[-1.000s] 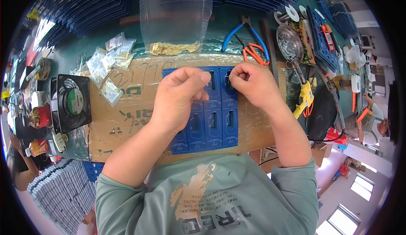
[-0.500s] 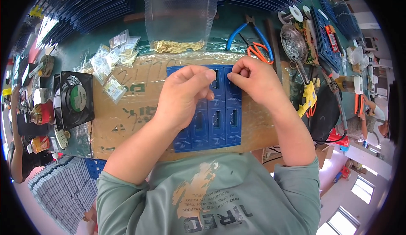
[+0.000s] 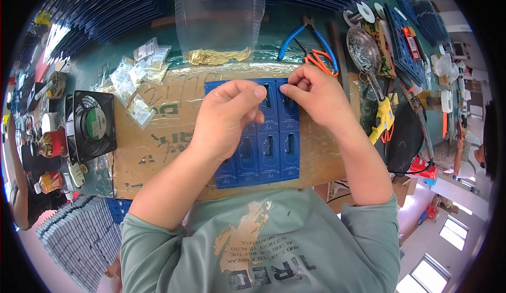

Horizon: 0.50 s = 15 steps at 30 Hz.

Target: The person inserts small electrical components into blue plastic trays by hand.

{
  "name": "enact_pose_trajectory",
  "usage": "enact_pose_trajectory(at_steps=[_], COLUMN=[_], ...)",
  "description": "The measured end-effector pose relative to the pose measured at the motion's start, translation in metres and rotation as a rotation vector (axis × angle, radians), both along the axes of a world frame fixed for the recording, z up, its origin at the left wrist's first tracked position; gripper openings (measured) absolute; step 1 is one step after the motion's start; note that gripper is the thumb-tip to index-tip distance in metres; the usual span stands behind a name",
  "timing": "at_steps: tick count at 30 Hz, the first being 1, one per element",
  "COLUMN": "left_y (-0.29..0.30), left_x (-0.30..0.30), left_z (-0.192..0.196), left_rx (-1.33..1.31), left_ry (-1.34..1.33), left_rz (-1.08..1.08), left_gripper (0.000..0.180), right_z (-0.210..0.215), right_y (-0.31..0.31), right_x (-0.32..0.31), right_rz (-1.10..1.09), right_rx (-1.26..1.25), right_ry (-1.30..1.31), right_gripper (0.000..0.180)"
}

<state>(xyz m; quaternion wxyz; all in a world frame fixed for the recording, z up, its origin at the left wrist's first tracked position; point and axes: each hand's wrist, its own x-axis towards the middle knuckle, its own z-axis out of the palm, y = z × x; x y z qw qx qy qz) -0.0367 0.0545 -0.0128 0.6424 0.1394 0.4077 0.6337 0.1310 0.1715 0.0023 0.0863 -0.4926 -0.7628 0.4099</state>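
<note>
A panel of blue circuit boards (image 3: pixel 258 158) with rectangular cut-outs lies flat in front of me on brown cardboard (image 3: pixel 158 161). Over its far left part is my left hand (image 3: pixel 232 111), its thumb and forefinger closed together; what they hold, if anything, is too small to make out. My right hand (image 3: pixel 319 98) is over the panel's far right corner, thumb and forefinger pinched, and any small piece between them cannot be made out. Just beyond the panel lies a heap of thin gold-coloured pins (image 3: pixel 219 56), at the near end of a clear plastic sheet (image 3: pixel 219 16).
Small clear packets (image 3: pixel 139 74) and a black fan (image 3: pixel 90 123) are on the left. To the right lie blue-handled pliers (image 3: pixel 308 40), orange-handled cutters (image 3: pixel 321 62), a metal ladle (image 3: pixel 365 53) and a yellow glue gun (image 3: pixel 383 121). Stacked blue boards (image 3: pixel 116 8) line the back.
Both hands stay pinched over the panel. My right thumb and forefinger have shifted slightly away from me. The whole view has moved a little.
</note>
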Motion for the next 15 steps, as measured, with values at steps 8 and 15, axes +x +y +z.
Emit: enact_pose_trajectory(at_steps=[8, 15], left_y=[0.0, 0.0], left_x=[0.001, 0.002], left_z=[-0.002, -0.002], left_rx=[-0.004, -0.011], left_ry=[0.009, 0.039], left_rz=[0.01, 0.025], left_gripper=[0.01, 0.011], right_z=[0.013, 0.022], right_y=[-0.02, -0.033], right_x=[-0.004, -0.017], right_rz=[0.049, 0.0], right_rx=[-0.057, -0.449], right_ry=[0.153, 0.616], right_gripper=[0.023, 0.031])
